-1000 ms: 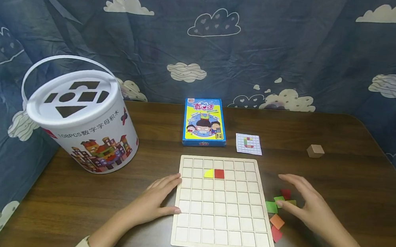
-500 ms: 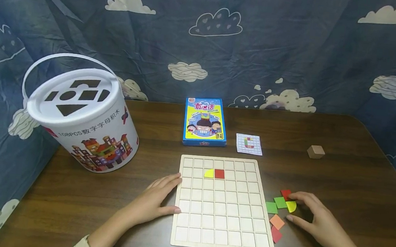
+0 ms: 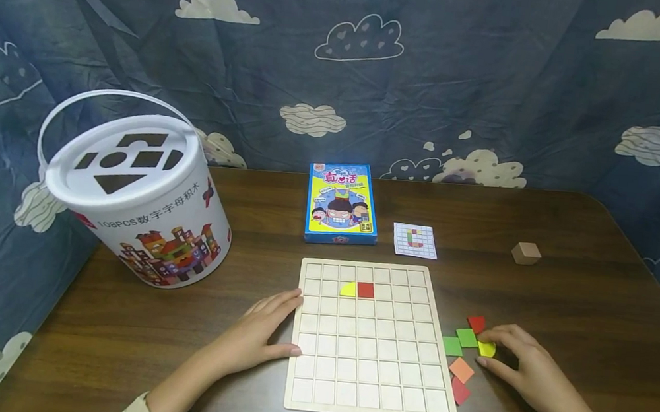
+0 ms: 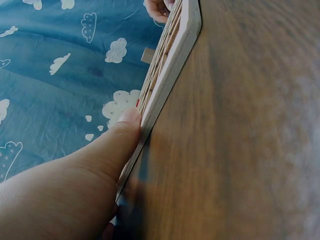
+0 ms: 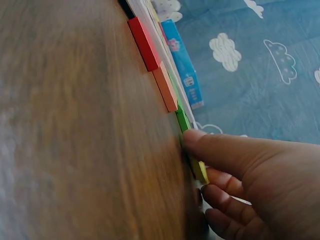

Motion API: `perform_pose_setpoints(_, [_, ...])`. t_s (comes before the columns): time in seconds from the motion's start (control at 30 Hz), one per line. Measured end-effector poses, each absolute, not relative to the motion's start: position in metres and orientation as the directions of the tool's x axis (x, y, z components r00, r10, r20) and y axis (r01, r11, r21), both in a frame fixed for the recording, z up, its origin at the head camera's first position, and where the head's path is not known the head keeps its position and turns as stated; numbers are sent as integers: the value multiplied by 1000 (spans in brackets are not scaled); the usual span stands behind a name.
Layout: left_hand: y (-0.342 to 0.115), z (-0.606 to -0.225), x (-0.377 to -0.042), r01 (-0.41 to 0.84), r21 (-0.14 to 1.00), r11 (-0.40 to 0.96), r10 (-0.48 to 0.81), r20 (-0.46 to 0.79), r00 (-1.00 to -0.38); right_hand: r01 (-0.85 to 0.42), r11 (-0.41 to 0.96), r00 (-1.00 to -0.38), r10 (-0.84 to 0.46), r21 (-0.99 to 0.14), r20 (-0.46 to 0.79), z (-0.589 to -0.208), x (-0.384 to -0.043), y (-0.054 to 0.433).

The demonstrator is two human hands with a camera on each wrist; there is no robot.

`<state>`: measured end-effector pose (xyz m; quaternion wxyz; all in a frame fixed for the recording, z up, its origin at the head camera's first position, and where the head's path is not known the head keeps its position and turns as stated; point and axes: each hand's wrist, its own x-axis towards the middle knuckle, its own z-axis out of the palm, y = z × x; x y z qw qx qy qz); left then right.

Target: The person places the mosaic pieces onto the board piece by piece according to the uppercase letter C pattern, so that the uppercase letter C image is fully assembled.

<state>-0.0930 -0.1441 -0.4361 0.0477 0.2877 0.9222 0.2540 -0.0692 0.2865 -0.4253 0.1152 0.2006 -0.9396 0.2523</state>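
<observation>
A pale wooden grid board (image 3: 373, 373) lies flat on the table. In its second row sit a yellow quarter-circle tile (image 3: 348, 289) and a red square tile (image 3: 365, 290). My left hand (image 3: 254, 335) rests at the board's left edge, fingers and thumb fairly straight; the left wrist view shows the thumb (image 4: 122, 132) against the edge. To the right of the board, my right hand (image 3: 529, 368) pinches another yellow quarter-circle tile (image 3: 486, 349) between thumb and fingers. Beside it lie two green tiles (image 3: 466, 338), an orange tile (image 3: 461, 370) and two red tiles (image 3: 476, 324).
Behind the board are a blue card box (image 3: 342, 204) and a small card (image 3: 415, 241) with a coloured grid pattern. A wooden cube (image 3: 525, 253) stands at the right. A large white bucket (image 3: 150, 215) with a shape-cut lid stands at the left, before a cloud-patterned cloth (image 3: 455, 79).
My right hand has come down onto the loose tiles and closed on the yellow tile, which has shifted slightly toward me and to the right. The left hand has stayed at the board's edge.
</observation>
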Motion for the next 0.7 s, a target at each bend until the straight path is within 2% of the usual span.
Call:
perform_pose_setpoints(0.23, [-144,-436,-93,506,494,707,555,56,-830,-466,761,-876,-325,-452,357,-417,-70,280])
perform_pose_setpoints(0.5, [-144,-435,-93,494,503,709,550,45,-834,-609,629,-788,-413,-483,457,-394,-81,262])
perform_pose_setpoints(0.7, [-144,-435,-93,496,502,709,553,42,-832,-589,634,-808,-439,-501,394,-373,-98,237])
